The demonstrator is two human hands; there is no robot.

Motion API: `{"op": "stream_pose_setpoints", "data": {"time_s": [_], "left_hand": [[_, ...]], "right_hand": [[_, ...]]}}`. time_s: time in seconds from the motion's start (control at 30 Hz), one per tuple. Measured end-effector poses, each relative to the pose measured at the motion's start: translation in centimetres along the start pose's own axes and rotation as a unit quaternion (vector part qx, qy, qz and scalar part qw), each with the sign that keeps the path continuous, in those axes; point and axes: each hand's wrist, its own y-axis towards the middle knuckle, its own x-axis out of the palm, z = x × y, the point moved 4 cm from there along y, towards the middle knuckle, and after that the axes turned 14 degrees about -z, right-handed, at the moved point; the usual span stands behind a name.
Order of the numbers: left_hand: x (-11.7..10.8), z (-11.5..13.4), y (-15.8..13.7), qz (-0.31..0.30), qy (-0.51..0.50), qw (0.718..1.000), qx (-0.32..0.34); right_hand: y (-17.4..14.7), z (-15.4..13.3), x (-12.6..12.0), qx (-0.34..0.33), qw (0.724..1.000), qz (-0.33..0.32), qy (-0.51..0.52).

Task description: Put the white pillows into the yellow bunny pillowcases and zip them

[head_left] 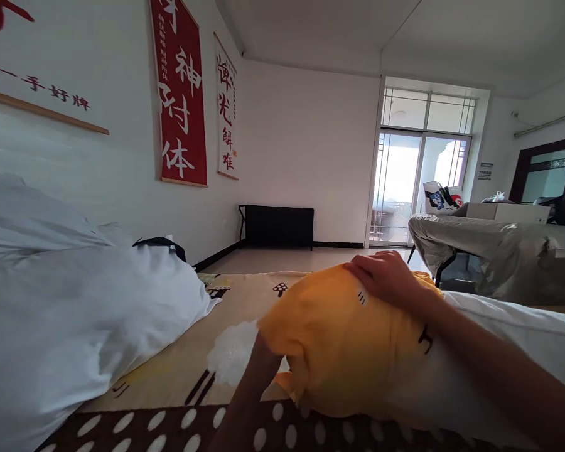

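Observation:
A yellow-and-white printed cloth [329, 339] lies bunched up in front of me; whether it is a garment or a cover I cannot make out. My left forearm [252, 376] reaches into its near left end, and the fabric hides that hand. On top of the cloth is my right hand [381, 276], its fingers bent and closed on the fabric. The cloth bulges between both hands. Beneath it spreads a beige printed sheet [169, 358] with a brown polka-dot border [136, 427].
A heap of white fabric [122, 314] fills the left side. More white fabric [513, 320] lies to the right. Beyond stand a plastic-covered table [489, 235] and a folded black frame [277, 226] by the wall. Scrolls, one a red scroll [181, 100], hang on the left.

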Motion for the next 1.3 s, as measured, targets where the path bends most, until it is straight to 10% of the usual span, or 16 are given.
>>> {"op": "stream_pose_setpoints", "data": {"time_s": [0.2, 0.6, 0.93, 1.3], "left_hand": [[2.0, 0.2, 0.0, -0.024, -0.075, 0.997, -0.019], [2.6, 4.2, -1.6, 0.008, 0.057, 0.997, 0.053], [2.6, 4.5, -2.5, -0.018, -0.001, 1.0, 0.019], [2.6, 6.5, -2.6, -0.064, -0.106, 0.987, 0.098]], "right_hand": [[-1.6, 4.0, 0.4, 0.095, 0.995, 0.009, -0.026], [-0.5, -8.4, 0.4, -0.111, 0.992, -0.045, 0.04], [0.0, -7.2, 0.4, -0.087, 0.969, -0.049, 0.224], [-0.7, -7.8, 0.3, -0.146, 0.974, -0.079, 0.155]]}}
